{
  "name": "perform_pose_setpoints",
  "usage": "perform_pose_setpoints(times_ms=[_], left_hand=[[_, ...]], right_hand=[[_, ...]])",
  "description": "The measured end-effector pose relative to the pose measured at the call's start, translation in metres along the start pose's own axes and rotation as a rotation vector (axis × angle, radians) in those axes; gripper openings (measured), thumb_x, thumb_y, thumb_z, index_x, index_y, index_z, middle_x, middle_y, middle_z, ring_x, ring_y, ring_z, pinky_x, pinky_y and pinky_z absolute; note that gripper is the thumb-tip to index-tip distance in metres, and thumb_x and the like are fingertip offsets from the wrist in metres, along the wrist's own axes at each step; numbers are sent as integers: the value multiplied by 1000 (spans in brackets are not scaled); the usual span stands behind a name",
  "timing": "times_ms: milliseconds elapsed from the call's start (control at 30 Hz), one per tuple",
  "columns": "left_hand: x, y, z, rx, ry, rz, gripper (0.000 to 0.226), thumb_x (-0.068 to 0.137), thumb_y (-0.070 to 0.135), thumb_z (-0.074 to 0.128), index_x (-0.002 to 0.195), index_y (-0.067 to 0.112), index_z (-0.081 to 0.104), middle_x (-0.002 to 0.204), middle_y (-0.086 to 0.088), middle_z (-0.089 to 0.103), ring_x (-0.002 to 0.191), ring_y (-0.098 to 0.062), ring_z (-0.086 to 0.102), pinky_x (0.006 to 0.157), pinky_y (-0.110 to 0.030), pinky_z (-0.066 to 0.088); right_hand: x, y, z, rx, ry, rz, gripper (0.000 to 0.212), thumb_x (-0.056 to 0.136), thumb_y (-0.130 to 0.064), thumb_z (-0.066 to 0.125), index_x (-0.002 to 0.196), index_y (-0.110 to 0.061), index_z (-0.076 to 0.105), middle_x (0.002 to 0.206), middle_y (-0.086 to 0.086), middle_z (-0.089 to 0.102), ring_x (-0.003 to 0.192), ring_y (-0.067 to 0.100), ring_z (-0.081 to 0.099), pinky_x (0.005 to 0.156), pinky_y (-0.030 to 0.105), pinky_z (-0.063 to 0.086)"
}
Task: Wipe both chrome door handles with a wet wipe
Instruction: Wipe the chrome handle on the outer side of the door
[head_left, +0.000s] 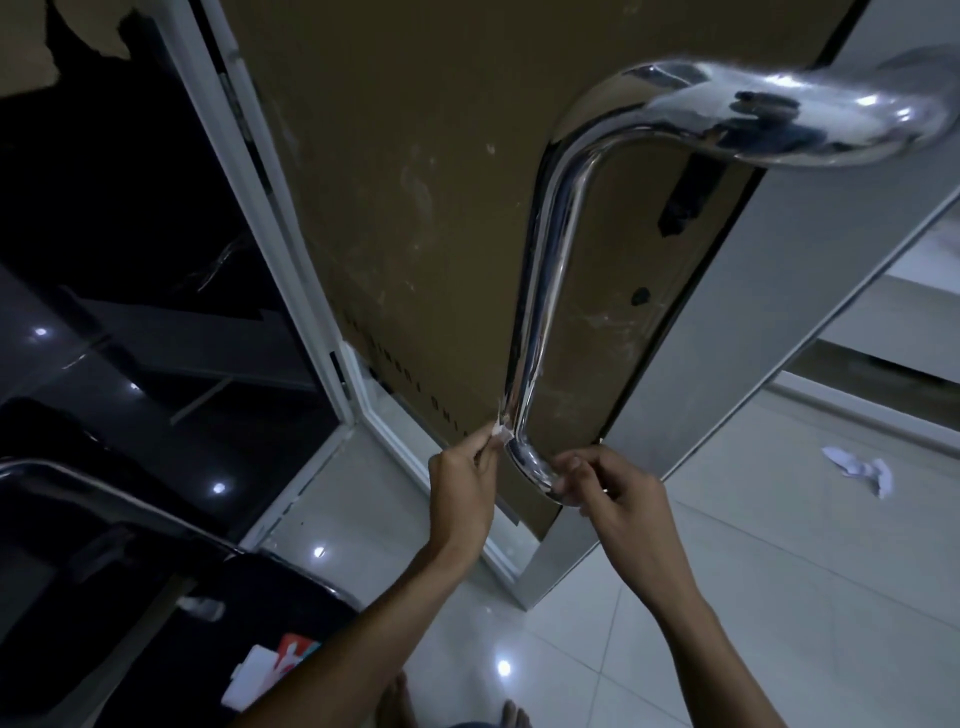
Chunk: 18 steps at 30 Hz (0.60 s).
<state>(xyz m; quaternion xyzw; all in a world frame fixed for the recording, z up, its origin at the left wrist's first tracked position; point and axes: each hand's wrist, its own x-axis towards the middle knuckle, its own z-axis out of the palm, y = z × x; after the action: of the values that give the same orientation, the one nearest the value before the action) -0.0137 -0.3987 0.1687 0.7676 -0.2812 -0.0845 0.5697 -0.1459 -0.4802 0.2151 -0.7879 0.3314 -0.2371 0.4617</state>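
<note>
A long curved chrome door handle (545, 291) runs down the brown-covered door (405, 182) from the upper right to its lower bend. Both hands are at that lower bend. My left hand (462, 483) pinches one end of a small white wet wipe (500, 432) on the left side of the bar. My right hand (608, 493) grips at the right side of the bend, where the wipe's other end is hidden by the fingers. A second chrome handle (104, 488) crosses the dark glass door at the lower left.
A white door frame (291, 249) separates the two doors. Crumpled white wipes (862, 467) lie on the glossy white tile floor at right. A white and red packet (270, 670) shows at the lower left. My bare feet (400, 701) are at the bottom edge.
</note>
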Motion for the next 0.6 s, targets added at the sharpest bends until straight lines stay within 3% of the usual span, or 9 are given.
perform_pose_setpoints(times_ms=[67,133,233,300,367,400,433,500,600], left_hand=[[3,8,-4,116,50,239,34,88,5,65,121,0,64,101,-3,73,93,-6,68,84,-6,48],[3,16,-3,179,101,383,38,88,6,60,124,-7,59,108,-15,71,97,-15,68,90,-16,51],[2,22,2,149,129,439,43,89,7,56,129,-10,54,118,-19,67,107,-18,65,93,-20,51],[5,22,3,76,116,360,40,89,6,58,127,-8,57,103,-11,72,95,-8,67,85,-9,51],[13,18,0,-29,56,243,36,92,20,55,123,3,63,71,6,68,66,2,59,64,-5,46],[17,16,-3,-101,0,178,35,92,30,53,121,13,65,61,9,63,58,-2,52,59,-4,41],[21,13,-5,-169,-63,124,33,92,38,51,119,26,66,63,11,65,58,-2,53,60,-2,38],[24,4,-8,-215,-147,69,21,91,54,49,105,56,64,72,29,66,67,11,58,65,0,41],[18,-14,-5,-166,-184,-17,17,88,62,46,96,66,61,74,24,64,71,6,54,64,-5,43]], right_hand=[[1,-1,0,38,12,-4,20,97,-20,54,89,-27,70,76,-12,72,73,6,69,69,28,57],[3,-4,0,75,22,-21,20,97,-21,53,89,-29,69,75,-12,71,72,5,69,67,21,55],[7,-7,1,90,27,-33,21,97,-23,52,88,-33,68,75,-11,71,70,5,68,62,12,51],[9,-7,1,89,32,-34,21,97,-22,53,89,-32,68,74,-11,71,70,5,67,61,13,51],[10,-7,0,96,34,-34,21,98,-20,53,89,-31,69,73,-11,71,69,4,67,61,13,51],[10,-7,0,101,35,-35,22,98,-19,53,89,-30,69,73,-10,71,69,4,67,61,12,50],[10,-6,-1,103,37,-34,21,98,-18,52,90,-28,70,73,-9,71,70,4,67,61,11,50],[9,-4,-1,110,34,-27,21,98,-17,52,91,-23,71,73,-6,71,69,5,67,61,10,49],[6,-1,-1,133,29,-6,21,98,-17,52,91,-22,71,73,-5,71,69,5,67,62,10,49]])
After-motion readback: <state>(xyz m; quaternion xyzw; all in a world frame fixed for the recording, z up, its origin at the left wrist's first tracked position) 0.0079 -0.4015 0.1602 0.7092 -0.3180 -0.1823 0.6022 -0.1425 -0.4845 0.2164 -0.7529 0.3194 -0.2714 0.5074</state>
